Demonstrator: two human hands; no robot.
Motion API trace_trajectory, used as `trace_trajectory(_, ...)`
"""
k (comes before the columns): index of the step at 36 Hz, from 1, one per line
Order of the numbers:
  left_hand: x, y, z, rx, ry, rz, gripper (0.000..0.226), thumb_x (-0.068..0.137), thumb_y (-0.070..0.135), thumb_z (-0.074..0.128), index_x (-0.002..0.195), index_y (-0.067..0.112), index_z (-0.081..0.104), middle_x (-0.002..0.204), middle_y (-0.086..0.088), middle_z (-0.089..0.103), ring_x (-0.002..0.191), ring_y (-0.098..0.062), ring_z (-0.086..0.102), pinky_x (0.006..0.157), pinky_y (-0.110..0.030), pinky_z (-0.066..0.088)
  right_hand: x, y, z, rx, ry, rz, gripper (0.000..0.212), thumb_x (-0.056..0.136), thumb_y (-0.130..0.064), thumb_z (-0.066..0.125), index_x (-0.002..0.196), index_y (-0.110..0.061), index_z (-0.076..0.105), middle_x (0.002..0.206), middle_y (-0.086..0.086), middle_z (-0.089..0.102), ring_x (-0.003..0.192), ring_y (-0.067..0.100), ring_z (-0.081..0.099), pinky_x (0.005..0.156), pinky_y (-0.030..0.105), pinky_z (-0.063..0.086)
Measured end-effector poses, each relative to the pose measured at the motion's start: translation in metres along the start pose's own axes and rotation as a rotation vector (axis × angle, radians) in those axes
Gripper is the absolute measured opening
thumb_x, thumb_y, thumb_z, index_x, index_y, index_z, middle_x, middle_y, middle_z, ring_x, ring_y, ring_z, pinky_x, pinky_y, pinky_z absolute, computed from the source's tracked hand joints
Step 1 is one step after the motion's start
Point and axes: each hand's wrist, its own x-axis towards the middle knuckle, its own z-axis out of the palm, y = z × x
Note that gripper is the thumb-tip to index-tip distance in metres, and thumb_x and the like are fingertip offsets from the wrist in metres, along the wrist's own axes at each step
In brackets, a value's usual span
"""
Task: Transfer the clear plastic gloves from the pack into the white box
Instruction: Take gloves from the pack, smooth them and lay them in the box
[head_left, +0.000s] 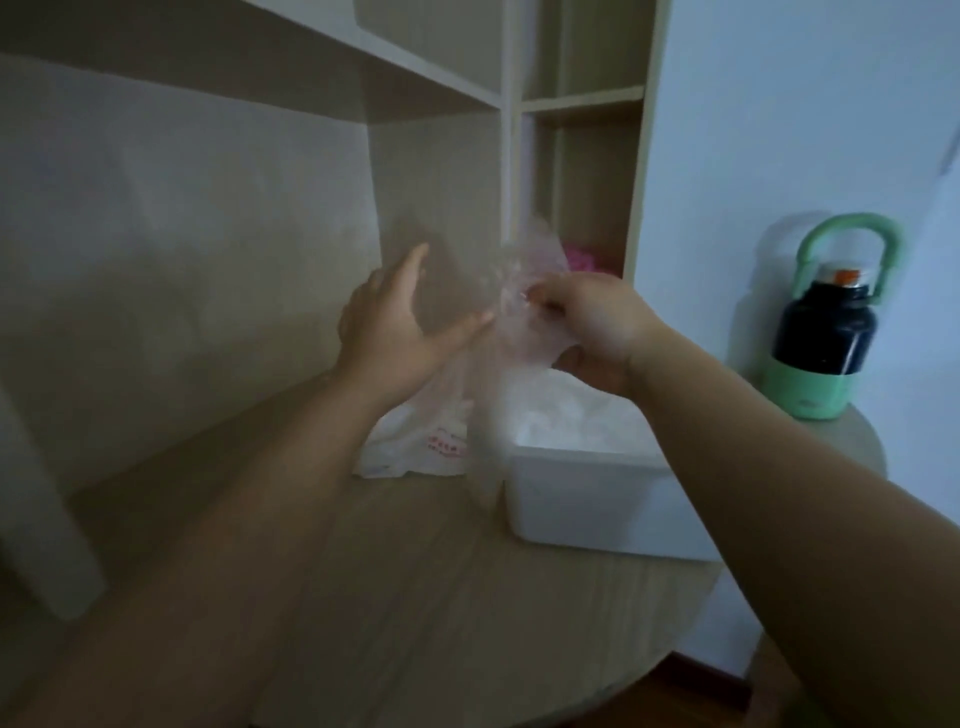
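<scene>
The table (363, 597) has a pale wood-grain top and a rounded front edge. A white box (587, 499) stands on it toward the right, open at the top. The pack (415, 447), thin plastic with red print, lies just beside the box on its left. A dark bottle (826, 332) with a green base and green handle stands upright at the far right edge, apart from the box. A shelf unit (511, 156) rises at the back.
</scene>
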Motion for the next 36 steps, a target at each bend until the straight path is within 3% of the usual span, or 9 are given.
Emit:
trace_trajectory(4, -0.007, 0.029, 0.019, 0.171, 0.13, 0.267, 0.063, 0.082, 0.05, 0.057, 0.138, 0.023, 0.049, 0.128, -0.009, 0.052, 0.12, -0.029, 0.044, 0.101, -0.041, 0.034, 0.006, 0.013, -0.045, -0.343, 0.32, -0.006, 0.03, 0.091, -0.014, 0.054, 0.117, 0.0, 0.057, 0.081, 0.004, 0.056, 0.068, 0.017, 0.057, 0.058, 0.021, 0.053)
trace_trajectory(7, -0.009, 0.038, 0.042, 0.166, -0.212, 0.467, 0.043, 0.09, 0.046, 0.052, 0.122, 0.02, 0.065, 0.119, -0.005, 0.063, 0.112, -0.027, 0.054, 0.097, -0.043, 0.041, -0.003, 0.016, -0.066, -1.064, 0.324, 0.143, 0.017, 0.091, -0.017, 0.055, 0.102, -0.006, 0.061, 0.075, 0.001, 0.054, 0.072, 0.019, 0.054, 0.063, 0.022, 0.044)
trace_trajectory(11, -0.005, 0.042, 0.074, 0.253, -0.724, 0.259, 0.037, 0.094, 0.046, 0.049, 0.117, 0.024, 0.068, 0.125, 0.006, 0.063, 0.113, -0.014, 0.055, 0.101, -0.036, 0.042, -0.017, 0.014, -0.093, -1.467, 0.213, 0.395, 0.025, 0.089, -0.006, 0.051, 0.065, -0.011, 0.053, 0.061, -0.002, 0.044, 0.056, 0.013, 0.042, 0.053, 0.021, 0.033)
trace_trajectory(16, -0.003, 0.048, 0.091, 0.381, -0.904, 0.188, 0.035, 0.091, 0.052, 0.052, 0.114, 0.032, 0.068, 0.117, 0.015, 0.061, 0.106, -0.008, 0.054, 0.098, -0.03, 0.041, -0.026, 0.02, -0.116, -1.412, 0.355, 0.279, 0.005, 0.088, -0.002, 0.051, 0.088, -0.002, 0.046, 0.08, 0.007, 0.049, 0.066, 0.02, 0.047, 0.064, 0.03, 0.039)
trace_trajectory(20, -0.003, 0.047, 0.094, 0.308, -0.745, 0.226, 0.04, 0.088, 0.049, 0.059, 0.12, 0.027, 0.064, 0.122, 0.006, 0.06, 0.098, -0.009, 0.052, 0.083, -0.025, 0.038, -0.029, 0.02, -0.121, -1.582, 0.403, 0.109, 0.045, 0.089, -0.023, 0.056, 0.129, -0.013, 0.039, 0.123, 0.012, 0.048, 0.11, 0.031, 0.049, 0.089, 0.04, 0.04)
trace_trajectory(23, -0.004, 0.047, 0.093, 0.285, -0.651, 0.274, 0.043, 0.088, 0.045, 0.061, 0.124, 0.021, 0.063, 0.113, 0.002, 0.06, 0.087, -0.008, 0.05, 0.076, -0.025, 0.037, -0.032, 0.014, -0.112, -1.65, 0.18, 0.018, 0.035, 0.088, -0.034, 0.056, 0.12, -0.018, 0.057, 0.121, 0.004, 0.058, 0.111, 0.025, 0.053, 0.097, 0.037, 0.039)
trace_trajectory(26, -0.009, 0.052, 0.091, 0.313, -0.796, 0.237, 0.051, 0.083, 0.059, 0.059, 0.124, 0.029, 0.062, 0.122, 0.009, 0.059, 0.1, -0.008, 0.054, 0.087, -0.027, 0.043, -0.031, 0.015, -0.102, -1.659, -0.113, 0.168, 0.041, 0.09, -0.041, 0.056, 0.116, -0.011, 0.065, 0.122, 0.004, 0.061, 0.111, 0.021, 0.055, 0.1, 0.036, 0.042)
trace_trajectory(31, 0.007, 0.054, 0.105, 0.535, -1.119, 0.116, 0.052, 0.085, 0.066, 0.047, 0.13, 0.041, 0.055, 0.137, 0.016, 0.051, 0.125, -0.011, 0.046, 0.109, -0.036, 0.034, -0.013, 0.027, -0.104, -1.723, -0.385, 0.463, 0.057, 0.094, -0.046, 0.047, 0.144, -0.019, 0.038, 0.15, 0.001, 0.036, 0.135, 0.022, 0.036, 0.111, 0.038, 0.031)
trace_trajectory(36, 0.016, 0.044, 0.129, 0.728, -1.264, 0.132, 0.044, 0.097, 0.042, 0.046, 0.138, 0.029, 0.048, 0.144, 0.006, 0.046, 0.13, -0.017, 0.042, 0.11, -0.035, 0.031, 0.0, 0.038, -0.103, -1.615, -0.446, 0.565, 0.061, 0.096, -0.036, 0.048, 0.15, -0.024, 0.022, 0.155, 0.003, 0.024, 0.14, 0.025, 0.026, 0.111, 0.039, 0.024)
